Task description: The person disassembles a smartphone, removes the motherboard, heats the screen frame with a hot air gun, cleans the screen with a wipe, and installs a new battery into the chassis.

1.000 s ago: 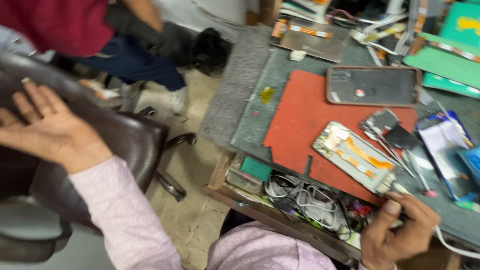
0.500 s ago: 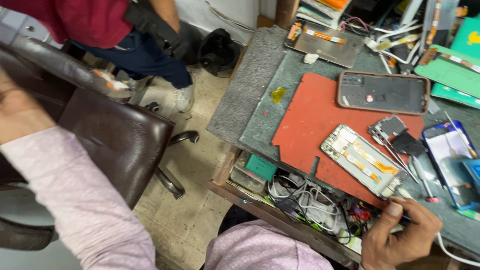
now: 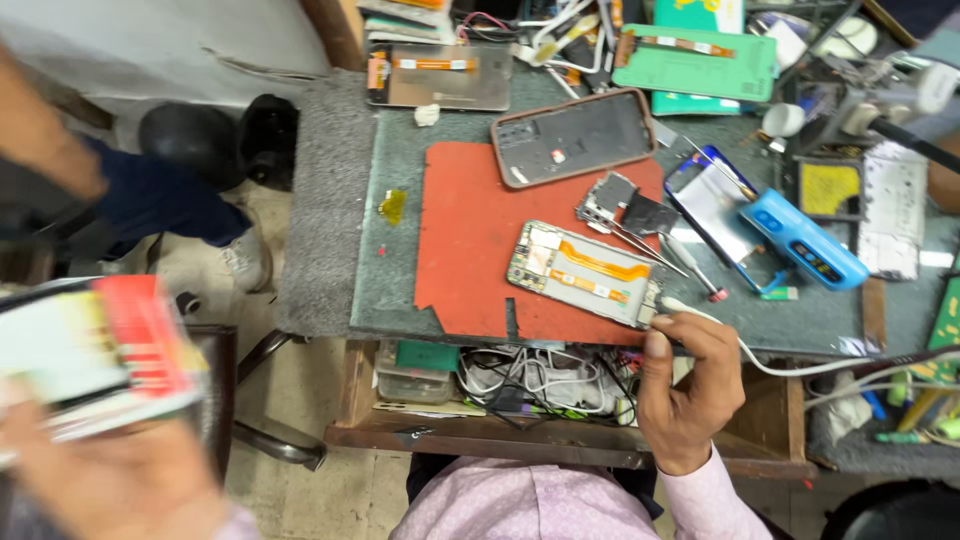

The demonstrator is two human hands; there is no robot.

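Gripping what looks like a glossy box [image 3: 95, 355], left hand [image 3: 120, 480].

Opened phone [image 3: 585, 273] lying flat on the red mat, orange flex strip showing, white cable [image 3: 760, 362] plugged at its lower right corner, blurred red-and-white box [image 3: 95, 355] raised at left

A workbench [image 3: 330, 230] occupies the upper right of the view, its top covered with grey, speckled matting; a red-orange work mat [image 3: 470, 250] lies on that surface; below the front edge, an open wooden drawer [image 3: 500, 440] holds tangled cables and small boxes; the floor [image 3: 310, 450] is pale, mottled and worn; a pale wall [image 3: 150, 40] runs along the upper left; a dark chair [image 3: 225, 360] on a metal base stands at the left; lighting is even and diffuse.
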